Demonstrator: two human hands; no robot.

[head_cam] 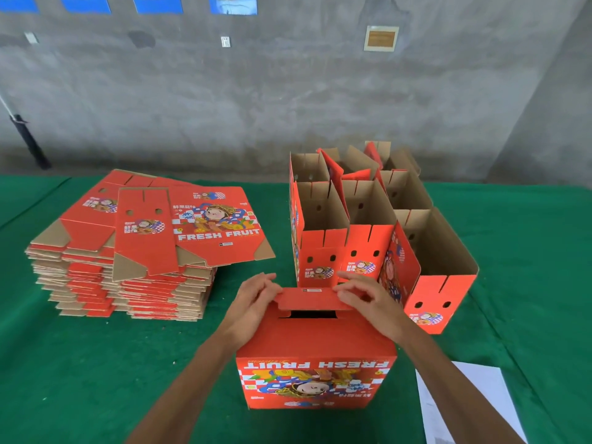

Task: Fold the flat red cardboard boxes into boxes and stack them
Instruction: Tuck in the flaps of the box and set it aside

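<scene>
Red box [315, 373] stands upside down at lower centre of the frame on the green-covered counter [96, 363]. Its near face reads "FRESH FRUIT", inverted, above a cartoon figure on a blue-and-white checker pattern. Chinese characters below the figure are too small to read.

Both hands work the upturned bottom. Left hand [253, 299] has its fingers curled over the left end of the red bottom flap [309, 299]. Right hand [368, 299] pinches the flap's right end. The hands sit apart, 1 at each end of the flap. A dark slot [309, 314] shows in the panel just below the flap. A small white label on the flap is unreadable.

Left of centre: a tall stack of flat boxes [128, 270]. The top sheet reads "FRESH FRUIT" upright, with the same figure and Chinese characters beside it.

Right of centre: a group of folded boxes [368, 225] stands open-topped, brown inside, packed side by side in rows. Each near end panel has 2 round holes and a small printed logo.

White paper [464, 402] lies at lower right of the counter. Grey concrete wall [288, 91] behind, with a framed plaque [381, 38] at upper right, text illegible.
</scene>
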